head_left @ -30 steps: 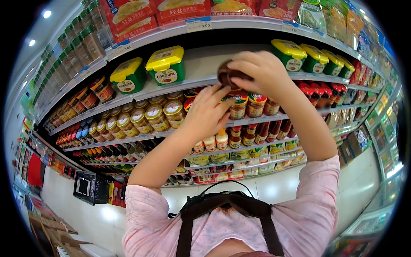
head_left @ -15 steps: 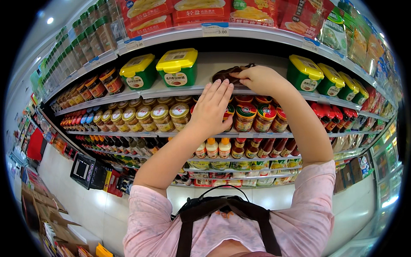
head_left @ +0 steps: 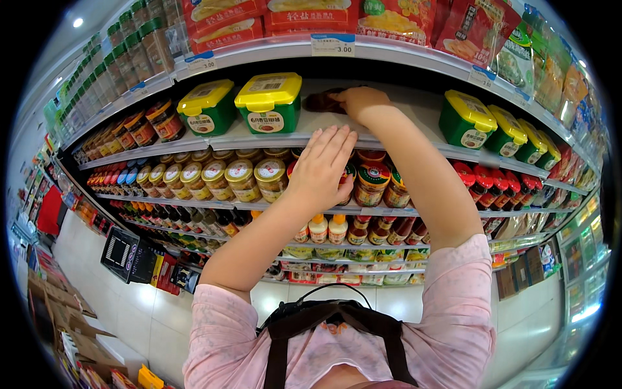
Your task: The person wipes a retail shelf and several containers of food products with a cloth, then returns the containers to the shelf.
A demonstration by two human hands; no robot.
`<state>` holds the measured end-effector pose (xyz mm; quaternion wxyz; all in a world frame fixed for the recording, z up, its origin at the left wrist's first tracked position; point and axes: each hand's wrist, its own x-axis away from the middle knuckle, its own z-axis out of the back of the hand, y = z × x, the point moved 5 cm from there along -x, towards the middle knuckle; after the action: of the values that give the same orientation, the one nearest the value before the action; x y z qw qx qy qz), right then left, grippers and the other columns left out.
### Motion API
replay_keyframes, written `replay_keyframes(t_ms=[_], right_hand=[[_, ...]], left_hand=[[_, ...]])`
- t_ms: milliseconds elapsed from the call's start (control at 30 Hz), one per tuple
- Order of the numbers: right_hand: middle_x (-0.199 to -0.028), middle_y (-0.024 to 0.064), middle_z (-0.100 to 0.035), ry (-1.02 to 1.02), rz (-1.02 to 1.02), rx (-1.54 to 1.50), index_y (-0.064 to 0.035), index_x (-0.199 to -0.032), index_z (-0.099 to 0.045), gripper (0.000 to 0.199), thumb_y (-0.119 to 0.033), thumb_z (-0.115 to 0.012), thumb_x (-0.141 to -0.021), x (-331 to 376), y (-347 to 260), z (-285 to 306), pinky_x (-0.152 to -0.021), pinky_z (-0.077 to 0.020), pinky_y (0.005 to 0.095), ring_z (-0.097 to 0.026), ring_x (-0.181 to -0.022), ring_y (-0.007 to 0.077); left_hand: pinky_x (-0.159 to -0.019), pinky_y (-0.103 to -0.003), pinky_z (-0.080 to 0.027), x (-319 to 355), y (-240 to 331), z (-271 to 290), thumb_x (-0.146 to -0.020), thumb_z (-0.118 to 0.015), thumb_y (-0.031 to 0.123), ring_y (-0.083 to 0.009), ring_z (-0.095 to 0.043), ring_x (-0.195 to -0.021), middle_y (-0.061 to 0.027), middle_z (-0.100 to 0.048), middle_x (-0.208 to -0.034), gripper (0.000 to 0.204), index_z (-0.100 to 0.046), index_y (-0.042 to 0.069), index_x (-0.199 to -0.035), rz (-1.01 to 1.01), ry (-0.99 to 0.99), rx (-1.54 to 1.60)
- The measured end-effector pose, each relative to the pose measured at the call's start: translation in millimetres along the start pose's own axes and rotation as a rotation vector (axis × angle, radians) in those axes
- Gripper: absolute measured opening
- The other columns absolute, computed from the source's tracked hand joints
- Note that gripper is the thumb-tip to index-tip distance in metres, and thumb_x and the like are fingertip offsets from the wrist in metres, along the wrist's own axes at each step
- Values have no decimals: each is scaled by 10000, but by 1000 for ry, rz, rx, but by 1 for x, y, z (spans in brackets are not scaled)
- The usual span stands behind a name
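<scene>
Wiping the shelf [head_left: 414, 111] seems to be the step in hand. The left hand [head_left: 322, 159] is over its near edge, fingers extended, thumb apart. The right hand [head_left: 365, 104] is farther in, right of a yellow-lidded green tub [head_left: 269, 104], fingers clamped on a brown cloth [head_left: 321, 101]. The cloth lies on the shelf, long axis left to right, loose end pointing left; the next stroke likely calls for steady pressure, clear of the tub.

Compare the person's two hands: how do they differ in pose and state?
The right hand is curled onto a dark brown cloth; the left hand holds nothing visible. The right hand reaches deeper over the shelf, while the left hand is outstretched near its front edge. Both hands are bare.
</scene>
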<state>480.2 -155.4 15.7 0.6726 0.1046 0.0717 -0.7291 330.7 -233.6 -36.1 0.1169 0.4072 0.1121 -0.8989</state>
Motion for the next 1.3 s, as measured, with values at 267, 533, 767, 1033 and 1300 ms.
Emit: replay_keyframes(t_ms=[267,533,767,1033,1300], right_hand=[[-1206,108,-563,-120,-209,160,-300,-1282,-497,394,-257,-469,-891,18,80,4,-899,-443,383,-550,-1075,296],[-1205,84,-565,-204,-215,160,-242,-1253,-537,381,-227,-498,-874,67,68,31,-893,-456,370,-554,-1073,273],[-1124,121,-603,-66,9,53,-179,-1188,-592,378,-212,-571,-812,86,45,41,-865,-456,359,-578,-999,295],[-1111,88,-617,30,254,-51,-222,-1196,-585,367,-200,-560,-830,45,-3,20,-850,-459,361,-576,-995,291],[-1110,95,-620,-17,200,5,-291,-1220,-568,382,-182,-537,-855,-6,-10,8,-792,-491,365,-602,-978,273]], left_hand=[[-1024,-464,-332,0,0,-2,-711,-645,167,-323,-424,-1203,-165,-456,-1291,634,-426,6,-1284,-18,30,16],[-1026,-466,-330,1,-1,-1,-700,-655,158,-321,-424,-1203,-165,-456,-1292,643,-428,11,-1283,-9,36,27],[-1036,-463,-319,0,0,0,-687,-661,161,-322,-416,-1213,-164,-451,-1299,660,-426,10,-1285,-3,24,34],[-1038,-462,-316,-2,1,0,-675,-657,149,-322,-409,-1218,-172,-450,-1295,660,-431,7,-1278,4,29,30],[-1031,-458,-324,-2,1,0,-685,-659,147,-315,-410,-1215,-164,-455,-1285,638,-438,11,-1268,14,13,18]])
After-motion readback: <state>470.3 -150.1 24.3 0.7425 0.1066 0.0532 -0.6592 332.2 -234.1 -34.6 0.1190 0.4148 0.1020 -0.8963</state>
